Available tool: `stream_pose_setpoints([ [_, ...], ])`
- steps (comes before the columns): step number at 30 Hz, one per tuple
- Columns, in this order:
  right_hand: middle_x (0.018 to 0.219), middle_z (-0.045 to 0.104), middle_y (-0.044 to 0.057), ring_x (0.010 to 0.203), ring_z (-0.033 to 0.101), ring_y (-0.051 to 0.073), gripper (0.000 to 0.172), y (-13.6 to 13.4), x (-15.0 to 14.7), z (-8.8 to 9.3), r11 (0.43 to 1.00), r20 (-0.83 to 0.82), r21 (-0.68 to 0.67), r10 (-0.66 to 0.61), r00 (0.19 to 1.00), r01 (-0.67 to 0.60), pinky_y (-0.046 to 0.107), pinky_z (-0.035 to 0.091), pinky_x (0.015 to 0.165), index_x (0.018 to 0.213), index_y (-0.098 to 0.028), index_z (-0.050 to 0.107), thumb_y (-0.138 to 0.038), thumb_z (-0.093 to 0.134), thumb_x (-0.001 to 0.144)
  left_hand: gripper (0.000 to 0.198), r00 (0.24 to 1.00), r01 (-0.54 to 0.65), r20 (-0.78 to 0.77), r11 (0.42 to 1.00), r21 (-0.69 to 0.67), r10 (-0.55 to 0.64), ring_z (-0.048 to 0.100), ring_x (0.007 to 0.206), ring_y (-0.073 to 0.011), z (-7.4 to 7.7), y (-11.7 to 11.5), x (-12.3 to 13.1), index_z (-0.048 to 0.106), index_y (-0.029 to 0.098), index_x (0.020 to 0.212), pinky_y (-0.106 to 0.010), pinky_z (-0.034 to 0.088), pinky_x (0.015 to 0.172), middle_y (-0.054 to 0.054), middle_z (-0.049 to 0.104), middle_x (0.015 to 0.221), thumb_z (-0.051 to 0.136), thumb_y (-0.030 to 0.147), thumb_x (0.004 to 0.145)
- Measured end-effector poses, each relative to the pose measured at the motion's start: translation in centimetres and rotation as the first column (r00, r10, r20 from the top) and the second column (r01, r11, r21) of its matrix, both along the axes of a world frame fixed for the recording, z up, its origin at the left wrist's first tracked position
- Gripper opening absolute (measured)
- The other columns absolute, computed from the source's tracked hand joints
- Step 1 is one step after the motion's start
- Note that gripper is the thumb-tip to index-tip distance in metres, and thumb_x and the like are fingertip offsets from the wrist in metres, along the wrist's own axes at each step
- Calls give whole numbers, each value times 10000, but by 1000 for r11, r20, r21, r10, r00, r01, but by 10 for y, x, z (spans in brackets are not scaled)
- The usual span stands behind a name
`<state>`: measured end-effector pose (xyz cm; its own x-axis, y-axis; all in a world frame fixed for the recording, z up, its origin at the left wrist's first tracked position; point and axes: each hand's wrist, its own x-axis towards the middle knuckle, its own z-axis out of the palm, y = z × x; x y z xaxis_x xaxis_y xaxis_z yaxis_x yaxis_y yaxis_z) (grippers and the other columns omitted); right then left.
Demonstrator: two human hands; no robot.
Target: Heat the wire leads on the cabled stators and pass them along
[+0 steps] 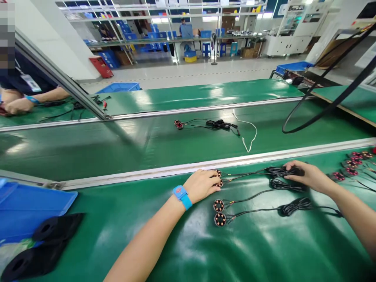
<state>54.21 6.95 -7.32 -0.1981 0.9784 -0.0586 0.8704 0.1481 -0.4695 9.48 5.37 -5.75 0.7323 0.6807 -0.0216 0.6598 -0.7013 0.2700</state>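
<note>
Rings (220, 219) with copper-coloured windings lie on the green surface (176, 250) in the head view, in front of the person and a little right of the middle. Two nearer rings show whole, side by side and apparently touching; two farther ones are partly covered by the left hand (202, 184). That hand, with a blue band (182, 197) at its wrist, is palm down with its fingers bent over the far pair, perhaps to steady them or keep them in line; whether it pinches or only presses them, I cannot tell. The right hand (304, 175) has its thumb and finger closed around the end of the farthest cable bundle (276, 171), seemingly to keep it straight with its rings. Thin leads run from the rings to the black bundles; setting rings to the left and bundles to the right probably keeps the leads from crossing.

Beyond the white rail (176, 169), another pair of rings (179, 125) lies near a white string (255, 135), well apart from both hands. Dark red rings (351, 171) are gathered near the right edge. At the left, a blue tray (29, 211) stands beside black pieces (55, 248) with round holes. Farther off, a co-worker's hand (18, 106) is near other black cables.
</note>
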Motion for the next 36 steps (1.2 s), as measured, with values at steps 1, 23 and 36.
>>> stream_pose_setpoints([
  [1, 1154, 665, 41, 1078, 624, 268, 275, -3, 2, -4, 1000, -55, -15, -23, 998, 22, 381, 473, 952, 940, -317, 579, -529, 650, 778, 160, 1000, -7, 10, 1000, -15, 7, 609, 1106, -211, 0, -3, -1, 643, 237, 1083, -349, 455, 926, -22, 603, 1286, 603, 347, 973],
  [23, 1357, 552, 132, 1225, 512, 366, 685, 183, -152, 30, 943, 325, 165, 224, 919, -288, 519, 414, 1030, 1367, -216, 507, -485, 673, 759, 184, 994, -68, -92, 996, -51, 63, 629, 946, -214, 18, -50, -3, 700, 253, 1008, -370, 446, 767, 28, 597, 1340, 725, 389, 886],
  [36, 1307, 517, 187, 1217, 494, 400, 673, 276, -188, -16, 995, 390, 100, -24, 921, -17, 537, 428, 1011, 1331, -169, 554, -392, 663, 705, 316, 985, -167, -31, 985, 48, 168, 609, 1004, -243, 36, -46, -28, 643, 251, 1138, -389, 458, 828, -33, 614, 1310, 745, 386, 871],
])
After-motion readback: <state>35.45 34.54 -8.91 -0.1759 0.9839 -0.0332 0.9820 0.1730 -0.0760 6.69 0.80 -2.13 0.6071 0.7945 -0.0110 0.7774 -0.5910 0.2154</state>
